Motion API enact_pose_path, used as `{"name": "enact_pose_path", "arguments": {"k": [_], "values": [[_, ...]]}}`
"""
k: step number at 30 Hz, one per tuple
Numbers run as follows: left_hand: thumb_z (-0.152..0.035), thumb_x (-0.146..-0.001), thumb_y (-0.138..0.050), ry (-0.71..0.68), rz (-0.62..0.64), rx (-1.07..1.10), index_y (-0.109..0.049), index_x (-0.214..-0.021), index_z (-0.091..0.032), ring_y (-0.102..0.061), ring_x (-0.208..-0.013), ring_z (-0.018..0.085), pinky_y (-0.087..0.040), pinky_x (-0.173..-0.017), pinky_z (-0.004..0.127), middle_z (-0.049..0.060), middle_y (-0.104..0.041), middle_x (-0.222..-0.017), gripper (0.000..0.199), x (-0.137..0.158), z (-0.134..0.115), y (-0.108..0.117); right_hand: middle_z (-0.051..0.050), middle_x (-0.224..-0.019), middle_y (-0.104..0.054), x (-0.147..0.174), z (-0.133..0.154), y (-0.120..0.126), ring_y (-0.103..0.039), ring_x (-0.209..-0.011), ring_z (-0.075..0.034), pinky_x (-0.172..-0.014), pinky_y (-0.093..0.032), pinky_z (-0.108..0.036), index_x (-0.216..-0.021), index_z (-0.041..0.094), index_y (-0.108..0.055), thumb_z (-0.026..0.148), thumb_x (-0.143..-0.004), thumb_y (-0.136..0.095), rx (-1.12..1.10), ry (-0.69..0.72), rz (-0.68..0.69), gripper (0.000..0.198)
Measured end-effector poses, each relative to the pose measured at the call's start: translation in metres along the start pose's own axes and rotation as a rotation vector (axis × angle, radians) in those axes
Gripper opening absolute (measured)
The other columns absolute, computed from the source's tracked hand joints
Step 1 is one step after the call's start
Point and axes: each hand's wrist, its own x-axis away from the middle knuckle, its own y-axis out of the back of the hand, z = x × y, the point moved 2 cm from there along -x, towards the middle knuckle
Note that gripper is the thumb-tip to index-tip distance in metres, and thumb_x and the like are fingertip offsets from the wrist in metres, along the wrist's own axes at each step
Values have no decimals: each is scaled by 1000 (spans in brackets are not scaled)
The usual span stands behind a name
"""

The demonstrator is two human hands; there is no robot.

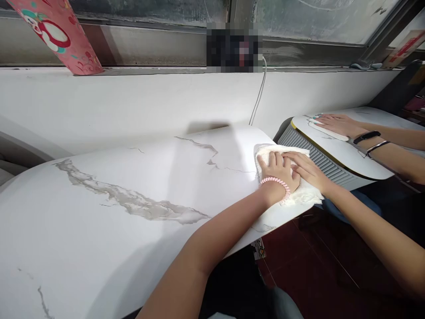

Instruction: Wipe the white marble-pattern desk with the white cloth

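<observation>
While the white marble-patterned tabletop (139, 177) runs along the white wall (149, 97), red tiled floor (305, 257) below, a white towel (304, 194) lies at its right edge. Your left hand (281, 173) and right hand (308, 170) rest palm-down on the towel, side by side, fingers extended flat.

And we're indoors, in what looks like a small shop or salon, though its exact trade can't be told from here! Two marble-patterned surfaces make the case: a long rounded table (109, 181) up front and, just past its end, a second table (348, 153) with gold edging and a ribbed grey front (327, 166). There's a co-worker's hand (338, 124) on that one, so it's a shared room. White wall (133, 99) behind, metal-framed, smudgy windows (318, 20) above, and down below, dark red floor tiles (308, 270)!
</observation>
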Motion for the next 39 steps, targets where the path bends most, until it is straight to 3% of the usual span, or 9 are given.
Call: {"name": "enact_pose_path", "arguments": {"k": [7,14,21,31,39], "values": [[-36,-93,-28,141,-23,-14,-46,-139,-14,-24,-143,27,-16,-116,61,11,-39,-151,54,-23,28,6,-8,-134,-55,-54,-6,-14,-48,-126,-30,-107,-35,-57,-130,28,-52,41,-94,-31,-22,99,35,43],[-37,-93,-29,236,-104,-2,-47,-139,-18,-27,-141,23,-16,-118,58,8,-43,-148,52,-52,85,17,-8,-126,-61,-126,-10,-49,-53,-120,-30,-104,-40,-53,-125,26,-56,43,-92,-34,-53,196,-70,43],[-39,-94,-30,309,-84,-3,-49,-137,-21,-28,-142,23,-12,-118,58,7,-41,-150,50,-80,127,26,-9,-126,-60,-181,-16,-73,-52,-121,-29,-106,-37,-51,-121,25,-59,42,-90,-36,-80,206,-104,42],[-39,-95,-23,308,-18,-54,-43,-141,-21,-27,-142,24,-13,-117,58,6,-38,-152,53,-111,155,32,-11,-124,-62,-222,-18,-81,-52,-120,-29,-106,-38,-50,-120,19,-61,34,-84,-39,-73,132,-78,44],[-37,-95,-22,332,-34,-112,-41,-144,-21,-26,-143,23,-12,-118,56,7,-36,-154,54,-106,148,29,-11,-127,-60,-214,-11,-79,-51,-122,-28,-107,-36,-48,-124,18,-59,33,-87,-37,-64,117,-59,45]]}}
